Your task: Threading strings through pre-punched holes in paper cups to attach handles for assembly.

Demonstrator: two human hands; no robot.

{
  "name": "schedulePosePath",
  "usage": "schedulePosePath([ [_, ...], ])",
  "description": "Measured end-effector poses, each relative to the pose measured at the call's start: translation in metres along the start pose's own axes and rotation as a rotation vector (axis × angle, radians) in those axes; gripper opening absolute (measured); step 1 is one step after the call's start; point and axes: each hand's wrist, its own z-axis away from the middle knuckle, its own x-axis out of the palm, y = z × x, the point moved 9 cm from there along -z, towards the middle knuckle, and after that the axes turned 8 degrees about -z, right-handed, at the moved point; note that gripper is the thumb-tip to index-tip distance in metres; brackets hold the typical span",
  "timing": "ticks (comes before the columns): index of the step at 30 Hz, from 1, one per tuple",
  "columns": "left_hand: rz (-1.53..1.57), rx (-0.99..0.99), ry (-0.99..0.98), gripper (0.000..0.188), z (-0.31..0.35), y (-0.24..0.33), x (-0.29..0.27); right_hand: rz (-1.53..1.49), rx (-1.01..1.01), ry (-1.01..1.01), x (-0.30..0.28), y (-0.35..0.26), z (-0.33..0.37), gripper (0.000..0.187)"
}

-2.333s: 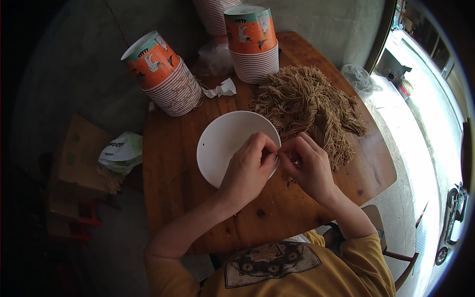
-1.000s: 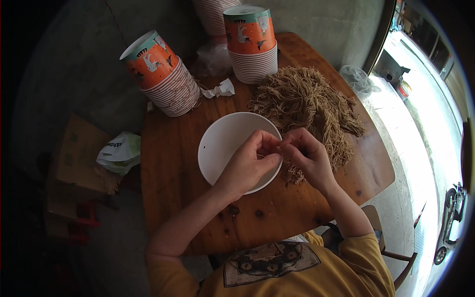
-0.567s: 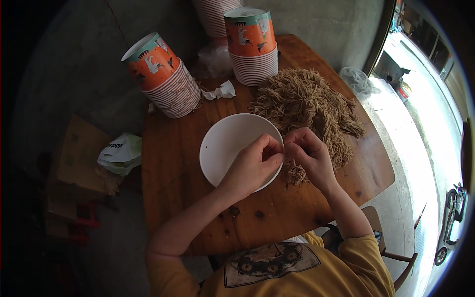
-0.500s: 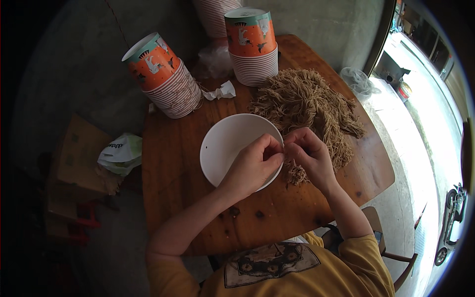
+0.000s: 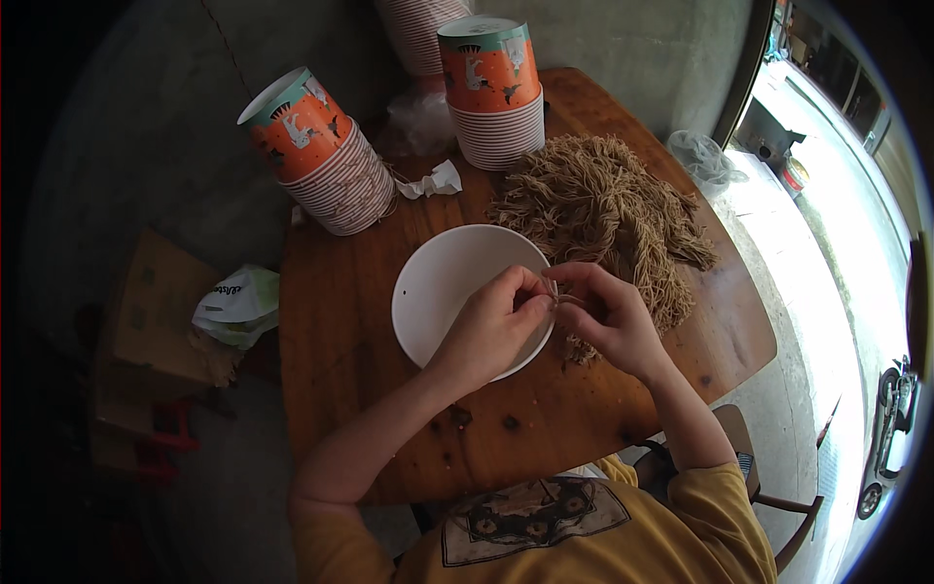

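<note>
A white-walled paper bucket stands on the wooden table in front of me, its open mouth facing up. Both hands meet at its right rim. My left hand reaches across the opening, thumb and forefinger pinched on a thin light cord. My right hand pinches at the same short piece from the outer side of the rim. Fingertips hide most of the cord, so I cannot see whether it passes through the wall. Just beyond my right hand lies a big heap of brown twisted cords.
On the wooden table, a leaning stack of orange-and-teal paper buckets stands at the back left. Another stack stands upright at the back middle. Crumpled white paper lies between them. A cardboard box stands left of the table.
My right forefinger has lifted and stretched toward the left hand, and a bit of the cord now shows between the fingertips. The bucket has barely shifted.
</note>
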Motion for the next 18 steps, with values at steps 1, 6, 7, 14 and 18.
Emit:
schedulePosePath([
  [1, -0.001, 0.0, -0.001, 0.014, 0.0, 0.0, -0.001, -0.001, 0.0, 0.001, 0.0, -0.001, 0.0, 0.029],
  [6, 0.042, -0.085, -0.045, 0.017, -0.002, -0.003, 0.0, 0.096, 0.074, 0.05, -0.003, 0.001, -0.001, 0.029],
  [7, 0.041, -0.085, -0.045, 0.017, -0.002, -0.004, 0.0, 0.095, 0.074, 0.05, -0.002, -0.001, -0.001, 0.029],
  [14, 0.014, -0.064, -0.055, 0.017, -0.001, -0.001, 0.001, 0.191, -0.015, 0.098, -0.007, -0.009, 0.002, 0.018],
  [18, -0.052, -0.007, -0.011, 0.017, 0.0, 0.002, -0.001, 0.056, 0.039, 0.12, -0.01, 0.007, 0.003, 0.013],
])
